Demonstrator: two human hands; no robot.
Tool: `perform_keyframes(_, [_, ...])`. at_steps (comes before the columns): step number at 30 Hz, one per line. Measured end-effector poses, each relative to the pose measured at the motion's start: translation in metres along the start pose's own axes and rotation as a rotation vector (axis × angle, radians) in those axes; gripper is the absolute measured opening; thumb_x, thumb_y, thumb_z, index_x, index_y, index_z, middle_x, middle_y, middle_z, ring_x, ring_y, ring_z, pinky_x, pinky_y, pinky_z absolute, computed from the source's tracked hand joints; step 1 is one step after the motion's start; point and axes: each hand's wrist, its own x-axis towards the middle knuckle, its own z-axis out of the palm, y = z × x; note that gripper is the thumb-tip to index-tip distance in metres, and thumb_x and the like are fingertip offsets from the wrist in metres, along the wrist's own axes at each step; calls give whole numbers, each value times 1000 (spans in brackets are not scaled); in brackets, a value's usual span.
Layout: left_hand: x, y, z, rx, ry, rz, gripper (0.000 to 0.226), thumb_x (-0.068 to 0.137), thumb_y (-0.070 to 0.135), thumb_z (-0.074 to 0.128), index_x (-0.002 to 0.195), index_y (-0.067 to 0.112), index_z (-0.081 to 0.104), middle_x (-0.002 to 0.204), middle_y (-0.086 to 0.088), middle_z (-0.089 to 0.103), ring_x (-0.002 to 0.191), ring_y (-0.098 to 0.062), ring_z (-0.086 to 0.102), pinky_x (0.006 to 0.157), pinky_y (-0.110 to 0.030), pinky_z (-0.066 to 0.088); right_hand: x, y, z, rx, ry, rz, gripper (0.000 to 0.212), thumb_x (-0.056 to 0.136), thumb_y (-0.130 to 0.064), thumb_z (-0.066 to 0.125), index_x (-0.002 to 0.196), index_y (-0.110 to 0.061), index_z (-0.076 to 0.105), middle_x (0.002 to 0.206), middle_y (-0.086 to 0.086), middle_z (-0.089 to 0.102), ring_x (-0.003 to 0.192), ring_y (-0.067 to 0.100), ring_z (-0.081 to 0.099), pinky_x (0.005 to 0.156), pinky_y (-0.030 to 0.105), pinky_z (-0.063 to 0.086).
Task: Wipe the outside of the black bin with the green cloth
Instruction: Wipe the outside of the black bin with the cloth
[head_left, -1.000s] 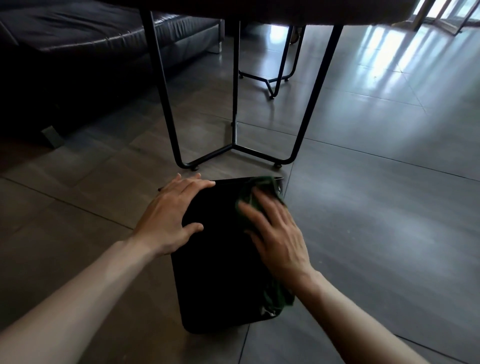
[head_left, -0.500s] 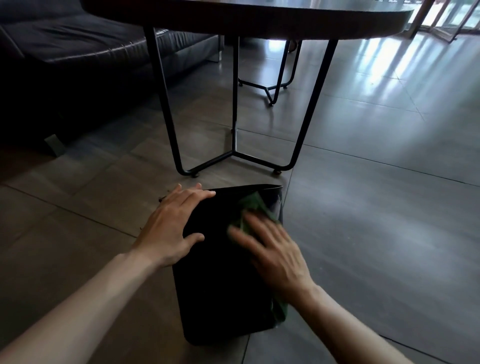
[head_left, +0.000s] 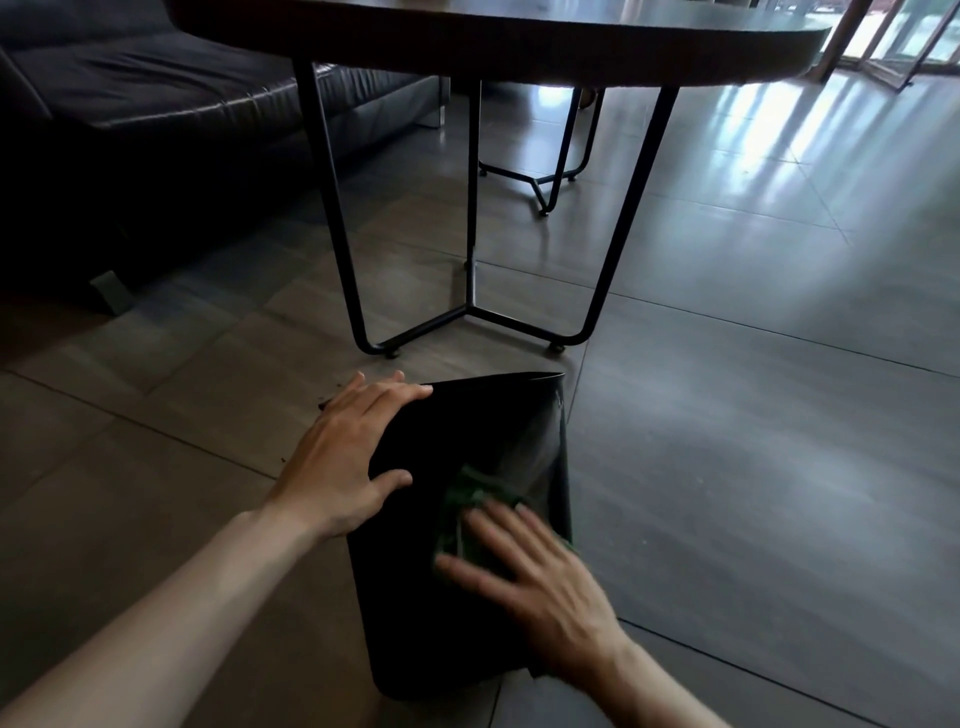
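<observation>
The black bin (head_left: 415, 597) lies on its side on the tiled floor, its open mouth pointing away from me toward the table legs. My left hand (head_left: 345, 460) rests flat on the bin's upper left edge near the rim, fingers spread. My right hand (head_left: 535, 584) presses the green cloth (head_left: 467, 499) flat against the bin's upward-facing side, about midway along it. Only the cloth's far part shows beyond my fingers; the remainder is under my palm. The right hand is blurred by motion.
A round dark table (head_left: 498, 47) on thin black metal legs (head_left: 467, 312) stands just beyond the bin's mouth. A dark leather sofa (head_left: 156, 104) fills the upper left. A second black leg frame (head_left: 545, 182) stands farther back. Grey floor tiles spread to the right.
My right hand has slid the green cloth back toward me, from near the bin's rim to its middle. The left hand stays put on the bin.
</observation>
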Motion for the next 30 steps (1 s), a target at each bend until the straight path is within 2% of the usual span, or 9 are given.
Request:
perform_keyframes(5, [3, 2, 0, -5, -1, -20, 95, 66, 20, 91, 146, 36, 42, 150, 7, 49, 143, 5, 26, 124, -18, 0, 59, 32, -27, 325, 248, 613, 62, 102, -31, 60, 158, -42, 34, 172, 5, 22, 162, 28, 16, 118, 49, 43])
perform_keyframes(8, [3, 2, -1, -4, 2, -30, 93, 67, 20, 90, 146, 36, 42, 149, 7, 50, 147, -2, 30, 126, -23, 3, 84, 4, -31, 507, 408, 889, 61, 100, -17, 66, 152, -40, 44, 168, 2, 27, 156, 30, 29, 110, 51, 49])
perform_keyframes(11, [3, 3, -1, 4, 1, -29, 92, 68, 19, 89, 146, 34, 43, 148, 7, 50, 147, -1, 30, 127, -26, 4, 92, -10, -43, 534, 508, 927, 56, 88, 3, 74, 136, -24, 63, 142, 6, 50, 135, 25, 49, 107, 49, 53])
perform_keyframes(13, [3, 4, -1, 1, 2, -21, 91, 68, 18, 89, 146, 32, 44, 148, 8, 51, 144, 3, 28, 127, -27, 5, 104, 1, -63, 664, 618, 919, 50, 86, 2, 77, 129, -21, 66, 129, 3, 57, 122, 15, 56, 105, 33, 52])
perform_keyframes(17, [5, 6, -1, 10, -22, 1, 90, 68, 22, 90, 146, 30, 44, 147, 6, 52, 147, -3, 32, 128, -33, 9, 122, 34, -86, 633, 832, 889, 45, 89, -10, 73, 129, -25, 57, 134, 5, 54, 121, 12, 55, 103, 13, 45])
perform_keyframes(20, [5, 5, -1, 18, -21, -7, 93, 67, 20, 90, 146, 32, 44, 148, 6, 51, 144, 3, 27, 127, -26, 5, 99, 30, -63, 506, 517, 791, 47, 93, -10, 72, 136, -22, 57, 162, 3, 38, 150, 26, 39, 115, 35, 42])
perform_keyframes(23, [6, 2, -1, 27, -21, -19, 95, 68, 23, 90, 148, 33, 41, 150, 7, 49, 142, 7, 23, 125, -22, 2, 56, 23, -32, 350, 229, 531, 59, 98, -36, 67, 152, -22, 47, 174, 4, 21, 162, 28, 14, 125, 53, 33])
perform_keyframes(27, [9, 0, -1, 11, -25, -36, 94, 68, 21, 90, 148, 33, 42, 150, 7, 49, 143, 5, 26, 126, -24, 3, 6, 20, -10, 99, -85, 131, 108, 81, -80, 63, 166, -29, 20, 176, 11, 7, 162, 36, 7, 127, 60, 21])
perform_keyframes(30, [9, 1, -1, 10, -27, -36, 93, 68, 20, 90, 147, 32, 42, 149, 7, 49, 147, -3, 30, 127, -28, 5, -16, 25, -7, -37, -196, -112, 99, 86, -68, 61, 167, -32, 17, 175, 15, 11, 162, 37, 10, 127, 57, 24])
